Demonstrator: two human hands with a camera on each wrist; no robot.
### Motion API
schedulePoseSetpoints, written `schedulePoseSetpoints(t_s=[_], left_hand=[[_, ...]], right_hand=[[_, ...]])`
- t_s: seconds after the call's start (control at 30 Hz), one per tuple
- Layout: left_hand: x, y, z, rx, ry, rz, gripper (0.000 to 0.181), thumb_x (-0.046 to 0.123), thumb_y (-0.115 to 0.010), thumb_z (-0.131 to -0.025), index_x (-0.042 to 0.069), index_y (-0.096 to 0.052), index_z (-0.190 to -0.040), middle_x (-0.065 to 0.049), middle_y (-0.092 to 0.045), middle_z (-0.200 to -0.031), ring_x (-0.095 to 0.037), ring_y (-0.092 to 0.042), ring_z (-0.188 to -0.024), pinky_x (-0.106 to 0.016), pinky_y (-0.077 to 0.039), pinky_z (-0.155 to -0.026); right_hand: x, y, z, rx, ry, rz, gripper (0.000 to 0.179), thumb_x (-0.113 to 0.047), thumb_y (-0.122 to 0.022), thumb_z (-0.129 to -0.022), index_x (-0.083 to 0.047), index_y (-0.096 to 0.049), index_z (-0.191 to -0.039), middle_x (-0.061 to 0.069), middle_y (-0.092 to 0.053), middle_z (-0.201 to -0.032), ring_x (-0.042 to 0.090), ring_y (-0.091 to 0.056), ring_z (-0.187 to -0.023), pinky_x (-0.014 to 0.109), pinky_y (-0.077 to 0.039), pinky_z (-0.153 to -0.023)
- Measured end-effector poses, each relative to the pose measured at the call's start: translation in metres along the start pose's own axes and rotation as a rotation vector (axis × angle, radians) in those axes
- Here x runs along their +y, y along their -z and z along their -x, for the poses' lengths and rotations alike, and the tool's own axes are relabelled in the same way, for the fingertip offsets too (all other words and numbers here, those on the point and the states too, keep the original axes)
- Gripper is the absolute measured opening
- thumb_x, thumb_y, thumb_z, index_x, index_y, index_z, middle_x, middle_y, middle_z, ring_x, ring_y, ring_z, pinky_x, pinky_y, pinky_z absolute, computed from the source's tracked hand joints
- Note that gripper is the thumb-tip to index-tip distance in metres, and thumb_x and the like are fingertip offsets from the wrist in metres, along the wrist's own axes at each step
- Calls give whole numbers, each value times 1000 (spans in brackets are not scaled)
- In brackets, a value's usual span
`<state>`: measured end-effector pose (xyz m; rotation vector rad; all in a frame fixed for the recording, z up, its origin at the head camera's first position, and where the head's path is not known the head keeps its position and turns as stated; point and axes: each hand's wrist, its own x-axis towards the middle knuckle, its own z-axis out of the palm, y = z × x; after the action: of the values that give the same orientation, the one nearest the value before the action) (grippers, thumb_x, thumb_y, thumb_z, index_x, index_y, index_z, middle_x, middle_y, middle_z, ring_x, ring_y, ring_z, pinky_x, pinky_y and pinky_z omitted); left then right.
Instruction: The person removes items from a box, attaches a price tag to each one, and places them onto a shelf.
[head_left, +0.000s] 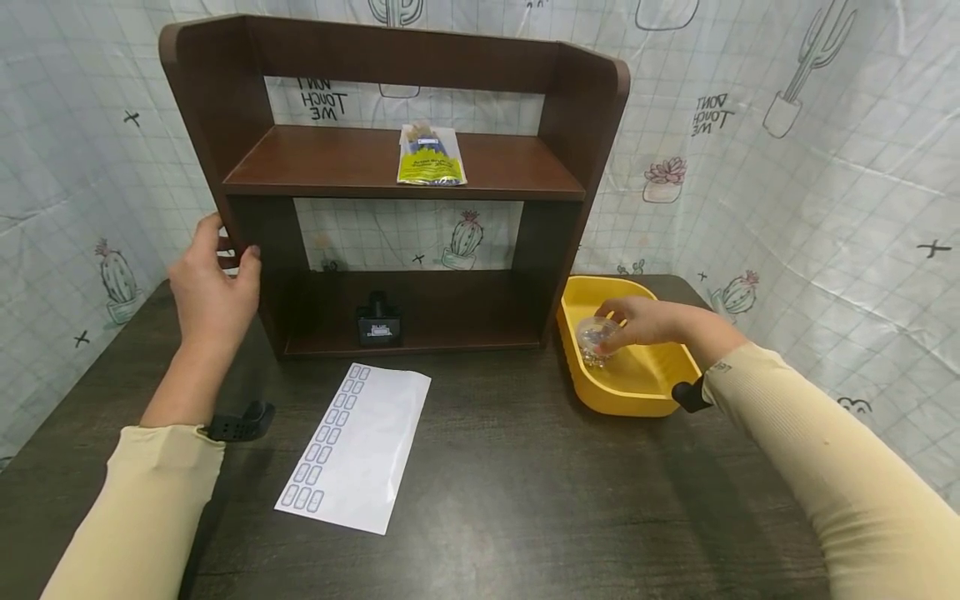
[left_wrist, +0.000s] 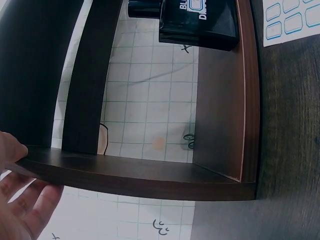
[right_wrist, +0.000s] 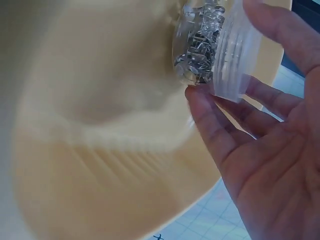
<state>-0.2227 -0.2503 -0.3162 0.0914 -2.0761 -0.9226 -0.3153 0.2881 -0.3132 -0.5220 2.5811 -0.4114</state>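
Note:
My left hand (head_left: 213, 287) holds the left side panel of a dark brown two-tier shelf (head_left: 405, 190), thumb on the inner side and fingers behind the edge. The left wrist view shows the same fingers (left_wrist: 37, 205) around the panel. My right hand (head_left: 641, 322) grips a small clear plastic jar (right_wrist: 220, 50) with a frosted lid, inside the yellow basket (head_left: 626, 406). Thumb and fingertips pinch the jar, which lies tilted on its side in the right wrist view. Silvery thumbtacks (right_wrist: 200, 52) fill part of it.
A black bottle (head_left: 378, 321) stands on the lower shelf board. On the upper board lies a yellow-green packet (head_left: 431, 156). A white label sheet (head_left: 360, 446) lies on the dark table (head_left: 525, 500) in front. Patterned cloth (head_left: 817, 250) hangs behind and at both sides.

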Motion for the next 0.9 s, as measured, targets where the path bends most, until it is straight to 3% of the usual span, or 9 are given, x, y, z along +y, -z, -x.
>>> schedulePoseSetpoints(t_s=[0.23, 0.5, 0.63, 0.9], left_hand=[[-1, 1, 0, 1, 5, -11, 39, 15, -61, -100, 10, -61, -139, -23, -75, -115, -40, -74, -105, 0, -30, -70], [-1, 0, 0, -1, 1, -5, 38, 14, -61, -100, 9, -62, -138, -24, -75, -115, -40, -74, -104, 1, -31, -70], [-1, 0, 0, -4, 2, -3, 38, 14, -61, -101, 10, -61, -138, -23, -75, -116, -39, -74, -105, 0, -31, -70], [0, 0, 0, -3, 2, -1, 38, 14, -62, -100, 8, -62, -138, -24, -75, -115, -39, -73, -105, 0, -31, -71]], right_hand=[[1, 0, 5, 144, 57, 20, 69, -41, -76, -92, 0, -53, -142, 26, -61, -134, 34, -62, -114, 47, -54, -93], [-7, 0, 17, 289, 97, 27, 57, -39, -74, -91, -7, -56, -135, 12, -59, -103, 22, -54, -87, 34, -44, -74], [-15, -3, 25, 328, 116, 18, 57, -40, -76, -90, -9, -56, -133, 11, -60, -103, 22, -54, -86, 35, -46, -76], [-32, -14, 39, 414, 188, -27, 59, -36, -79, -89, -10, -56, -137, 11, -67, -112, 23, -61, -102, 35, -51, -83]])
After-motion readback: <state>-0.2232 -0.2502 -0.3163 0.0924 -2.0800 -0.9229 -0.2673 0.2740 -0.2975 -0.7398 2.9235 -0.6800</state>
